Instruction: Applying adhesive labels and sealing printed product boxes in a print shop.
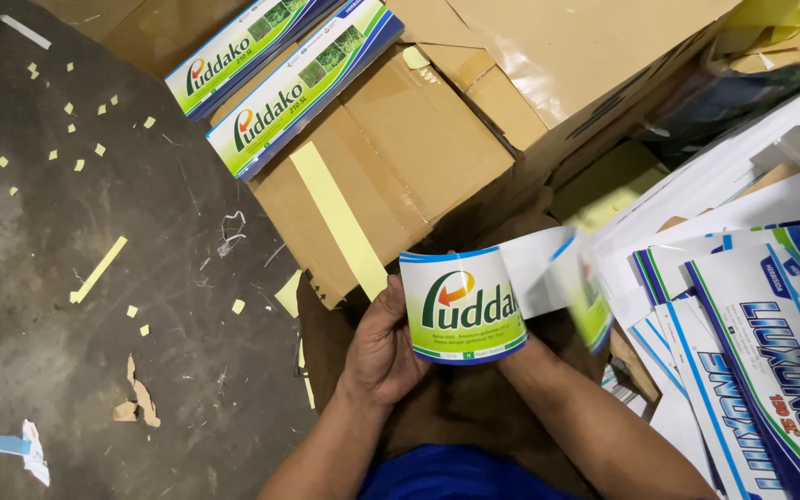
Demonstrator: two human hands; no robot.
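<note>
We find the left hand (383,350) gripping a curved green-and-white label (461,306) over our lap. The right hand is hidden behind it; its grip we cannot tell. Two flat cartons (300,85) lie on a taped cardboard box (391,167).

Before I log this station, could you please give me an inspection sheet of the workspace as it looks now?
Surface: dark concrete floor, stained.
Job's things: curled green-and-white label sheet held up between both hands; its far end bends right and is blurred.
Clutter: yellow paper scraps and torn bits on the floor; blue-and-white sheets fanned out at right.
Grippers: left hand grips the label's left edge; right hand mostly hidden behind the label, only the right forearm shows.
Cables: nothing seen.
Surroundings: taped cardboard box ahead, two label stacks on top; more cardboard behind.
</note>
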